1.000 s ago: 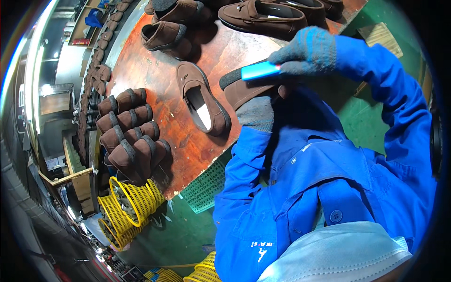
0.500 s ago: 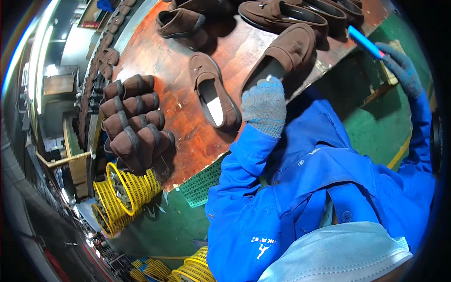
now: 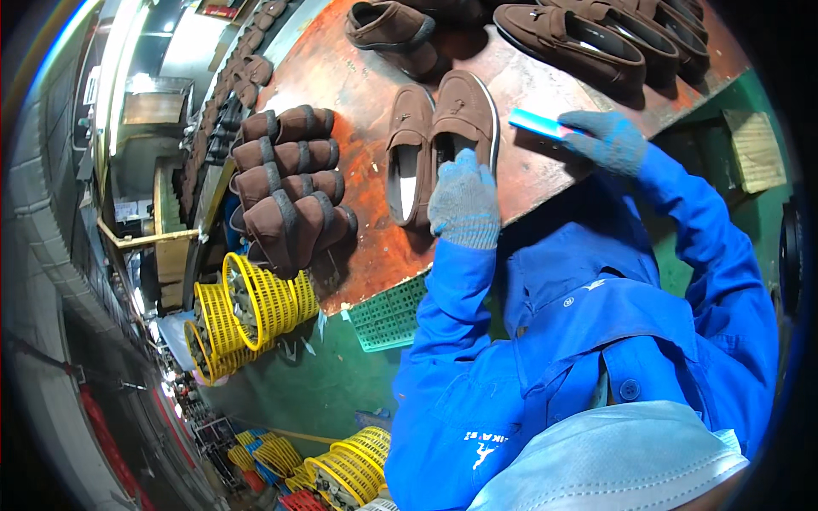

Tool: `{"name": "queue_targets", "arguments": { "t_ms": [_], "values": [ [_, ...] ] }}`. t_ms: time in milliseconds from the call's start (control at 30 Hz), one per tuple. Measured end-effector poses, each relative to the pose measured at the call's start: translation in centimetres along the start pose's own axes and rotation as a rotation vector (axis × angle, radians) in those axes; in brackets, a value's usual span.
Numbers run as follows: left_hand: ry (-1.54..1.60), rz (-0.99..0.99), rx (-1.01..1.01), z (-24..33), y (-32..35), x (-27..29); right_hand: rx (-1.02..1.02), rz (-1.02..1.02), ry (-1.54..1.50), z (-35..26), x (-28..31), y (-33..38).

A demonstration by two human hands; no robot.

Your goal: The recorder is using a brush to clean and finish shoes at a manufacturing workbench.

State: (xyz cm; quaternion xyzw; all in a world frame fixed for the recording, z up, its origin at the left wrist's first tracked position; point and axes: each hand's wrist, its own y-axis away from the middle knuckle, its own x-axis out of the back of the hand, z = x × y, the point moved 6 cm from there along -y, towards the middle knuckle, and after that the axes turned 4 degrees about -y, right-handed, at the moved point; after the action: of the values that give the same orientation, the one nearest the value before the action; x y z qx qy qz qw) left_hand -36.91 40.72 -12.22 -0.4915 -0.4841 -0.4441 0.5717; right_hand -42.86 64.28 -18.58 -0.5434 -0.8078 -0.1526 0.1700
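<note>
Two brown loafers lie side by side on the worktable, toes pointing away from me. My left hand (image 3: pixel 466 200), in a grey-blue knit glove, grips the right-hand loafer (image 3: pixel 465 104) at its heel opening, fingers reaching inside. The other loafer (image 3: pixel 409 136), with a white insole showing, sits directly beside it on the left. In my gloved right hand (image 3: pixel 607 140) is a blue-backed brush (image 3: pixel 534 124), held by one end above the table, to the right of the pair and apart from it. Its underside is mostly hidden.
Brown loafers (image 3: pixel 579 49) line the far right of the worktable (image 3: pixel 375 272); more shoes (image 3: pixel 392 30) stand at the far side. Several brown shoes (image 3: pixel 290 183) are stacked at left. Yellow baskets (image 3: pixel 260 302) and a green crate (image 3: pixel 388 315) sit below the edge.
My left hand has set the loafer down beside the other one, moving it left. My right hand has brought the brush in leftward, over the table. The view has shifted too.
</note>
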Motion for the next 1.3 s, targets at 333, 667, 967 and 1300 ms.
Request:
{"name": "queue_targets", "arguments": {
  "t_ms": [333,667,967,1300],
  "values": [
    [0.117,0.341,-0.060,-12.4,3.6,-1.0,0.167,0.072,0.378,-1.6,-4.4,-3.5],
    [0.365,0.735,0.081,-11.2,5.0,8.8,0.070,-0.018,0.374,-1.1,-4.5,-5.9],
    [0.932,0.353,0.107,-1.8,4.8,-0.8,-0.044,0.282,-0.027,3.1,3.1,-7.7],
    [0.849,0.409,-0.015,-0.6,4.3,-3.2,0.121,0.471,-0.013,6.5,9.1,-6.9]
  ]
}}
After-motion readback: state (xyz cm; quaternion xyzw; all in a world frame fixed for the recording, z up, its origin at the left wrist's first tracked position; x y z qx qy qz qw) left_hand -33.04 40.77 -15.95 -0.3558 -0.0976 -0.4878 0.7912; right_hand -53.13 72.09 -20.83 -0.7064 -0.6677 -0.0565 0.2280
